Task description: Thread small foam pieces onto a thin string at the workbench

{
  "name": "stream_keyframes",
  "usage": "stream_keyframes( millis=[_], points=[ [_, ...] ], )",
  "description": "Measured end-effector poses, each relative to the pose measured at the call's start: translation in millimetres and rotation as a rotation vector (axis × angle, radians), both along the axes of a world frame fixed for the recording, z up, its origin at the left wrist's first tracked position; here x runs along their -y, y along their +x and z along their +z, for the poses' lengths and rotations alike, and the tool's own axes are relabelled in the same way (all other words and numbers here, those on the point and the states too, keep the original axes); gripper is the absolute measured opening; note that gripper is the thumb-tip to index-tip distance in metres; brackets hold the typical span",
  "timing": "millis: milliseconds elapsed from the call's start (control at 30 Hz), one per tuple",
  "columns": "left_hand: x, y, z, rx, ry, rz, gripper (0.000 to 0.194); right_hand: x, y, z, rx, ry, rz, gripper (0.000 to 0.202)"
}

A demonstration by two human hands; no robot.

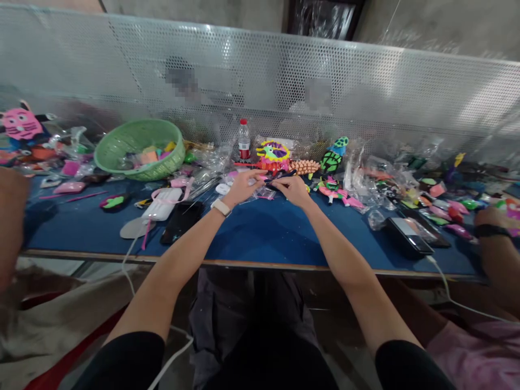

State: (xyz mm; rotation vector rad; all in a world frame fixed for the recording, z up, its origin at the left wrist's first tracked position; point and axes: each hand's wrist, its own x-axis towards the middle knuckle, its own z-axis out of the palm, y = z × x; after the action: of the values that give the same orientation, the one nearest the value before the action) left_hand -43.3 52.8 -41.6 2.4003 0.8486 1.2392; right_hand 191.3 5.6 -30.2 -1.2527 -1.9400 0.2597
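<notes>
Both hands meet over the far middle of the blue table. My left hand point(246, 187), with a pale band on its wrist, has its fingertips pinched together; what they grip is too small to make out. Close beside it, my right hand point(296, 190) pinches a small dark soft-looking piece point(280, 177). Just behind the fingers stands a red spiky figure point(274, 157) with a yellow and purple frill. To its right lie an orange knobbly piece point(304, 167) and a green and black turtle-like figure point(332, 160). A pink figure point(339, 193) is right of my right hand.
A green basket point(179, 154) stands at the left, and a red-capped bottle point(244, 140) at the back. Phones point(182, 221) and a black box point(407, 238) lie nearer the edge. Plastic bags and clay pieces line the perforated metal screen point(260, 65). Co-workers' arms point(493, 238) flank me.
</notes>
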Motion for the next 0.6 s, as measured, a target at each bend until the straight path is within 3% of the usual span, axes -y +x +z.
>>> stream_keyframes(
  millis=[167, 367, 600],
  points=[
    [-2.4, -0.3, -3.7, 0.001, 0.007, 0.023, 0.037, 1.1, -3.7, 1.3, 0.071, 0.06, -0.048, 0.021],
    [7.3, 3.3, -5.3, -0.198, 0.272, 0.172, 0.03, -2.6, -4.8, -0.4, 0.144, 0.065, -0.108, 0.019],
    [5.6, 1.8, -0.1, -0.214, 0.157, 0.086, 0.035, -1.7, -1.1, -2.1, 0.215, 0.093, -0.03, 0.023]
  ],
)
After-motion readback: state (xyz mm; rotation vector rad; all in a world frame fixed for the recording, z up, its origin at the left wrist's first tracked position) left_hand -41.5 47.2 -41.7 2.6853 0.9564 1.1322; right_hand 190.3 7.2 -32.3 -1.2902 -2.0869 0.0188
